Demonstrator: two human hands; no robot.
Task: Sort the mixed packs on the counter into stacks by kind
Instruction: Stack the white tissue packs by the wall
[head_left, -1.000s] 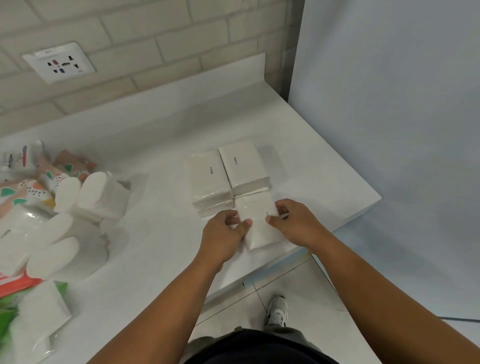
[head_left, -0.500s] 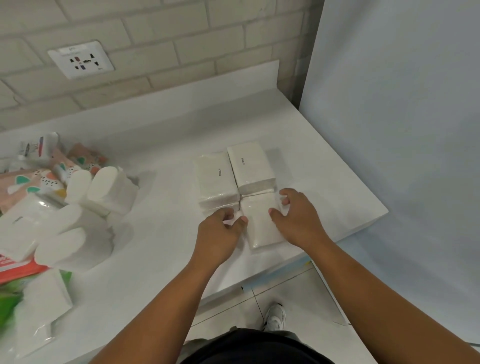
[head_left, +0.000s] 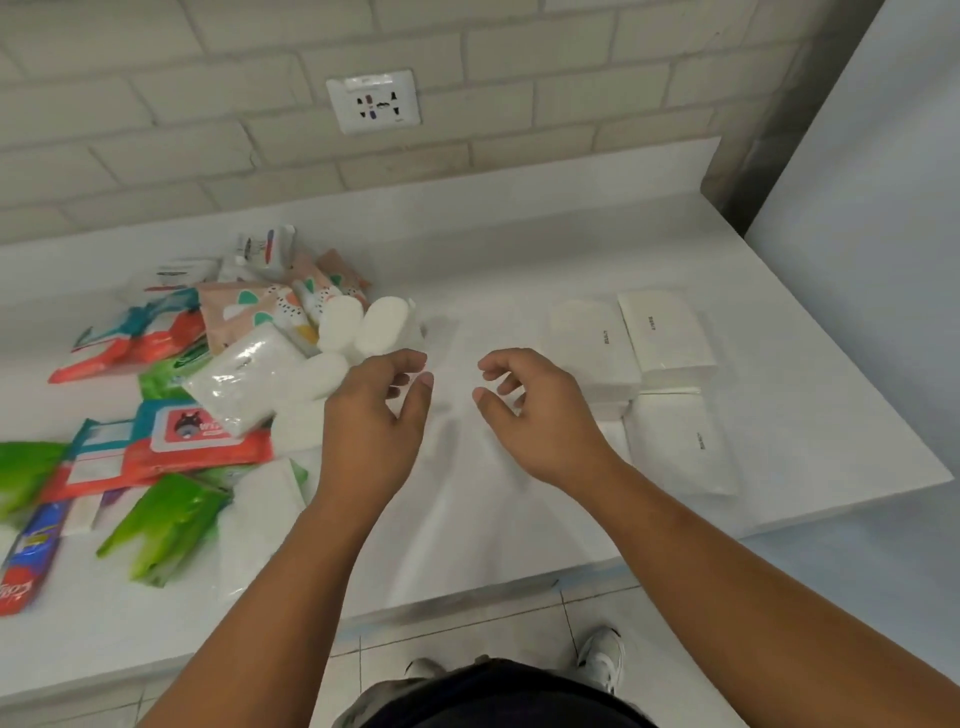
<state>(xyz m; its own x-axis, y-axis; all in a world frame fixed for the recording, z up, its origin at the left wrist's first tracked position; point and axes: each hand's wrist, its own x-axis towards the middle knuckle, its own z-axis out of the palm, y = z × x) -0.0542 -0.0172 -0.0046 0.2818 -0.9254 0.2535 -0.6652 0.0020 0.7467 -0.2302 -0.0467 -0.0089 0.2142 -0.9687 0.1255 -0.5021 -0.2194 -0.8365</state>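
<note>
Three plain white tissue packs lie grouped at the right of the white counter (head_left: 519, 519): one (head_left: 592, 343), one beside it (head_left: 667, 332), and a third (head_left: 680, 441) nearer the front edge. A mixed pile lies at the left, with white packs (head_left: 244, 379), a red wipes pack (head_left: 192, 436), green packs (head_left: 166, 525) and patterned peach packs (head_left: 249, 312). My left hand (head_left: 374, 415) hovers by the pile's right edge, fingers loosely curled, holding nothing. My right hand (head_left: 535, 410) hovers just left of the sorted white packs, also holding nothing.
A brick wall with a white socket plate (head_left: 373, 101) runs behind the counter. A pale blue-grey panel (head_left: 883, 260) stands at the right end. The counter's front edge drops to a tiled floor, where my shoes (head_left: 602, 657) show.
Both hands let go of the front white pack and moved left toward the mixed pile. The view swung left, bringing the whole pile into sight.
</note>
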